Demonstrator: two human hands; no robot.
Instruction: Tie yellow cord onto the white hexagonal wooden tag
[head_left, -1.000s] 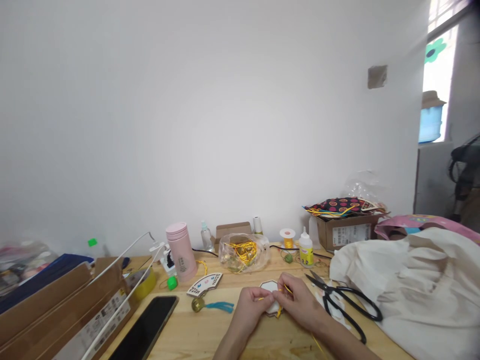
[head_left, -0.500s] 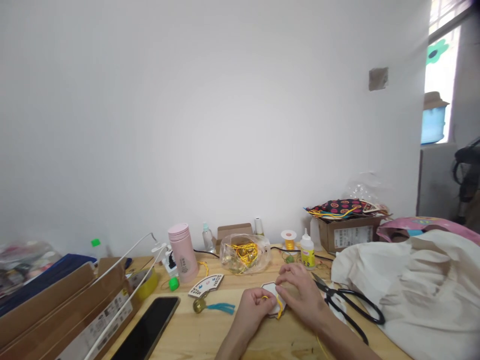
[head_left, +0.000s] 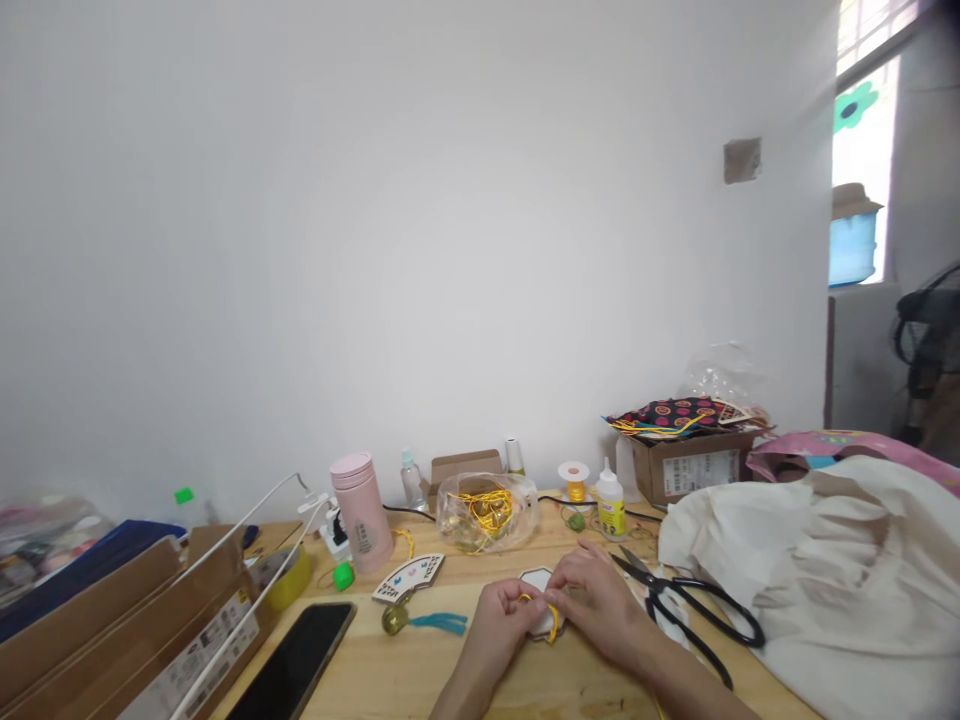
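Under my fingers lies a small white octagonal plaque (head_left: 535, 579) with a dark edge, partly covered by both hands. A yellow cord (head_left: 553, 630) loops over it. My left hand (head_left: 501, 622) pinches the cord between thumb and forefinger at the plaque's left side. My right hand (head_left: 596, 598) has thumb and forefinger closed at the right side, apparently on the same cord; the exact grip is partly hidden. Black-handled scissors (head_left: 660, 585) rest open just right of my right hand. To the left lie a fan-shaped plaque (head_left: 409, 577) and a gold bell with a blue tassel (head_left: 439, 622).
A glue bottle (head_left: 610, 508), a cord spool (head_left: 574, 480) and a clear bag of yellow cords (head_left: 487, 512) stand behind. At left are a phone (head_left: 292, 660), a pink flask (head_left: 361, 515) and a cardboard box (head_left: 135, 650). White cloth (head_left: 817, 570) covers the right side.
My right hand's fingers have drawn in toward my left fingertips and closed at the cord. The whole view has shifted slightly.
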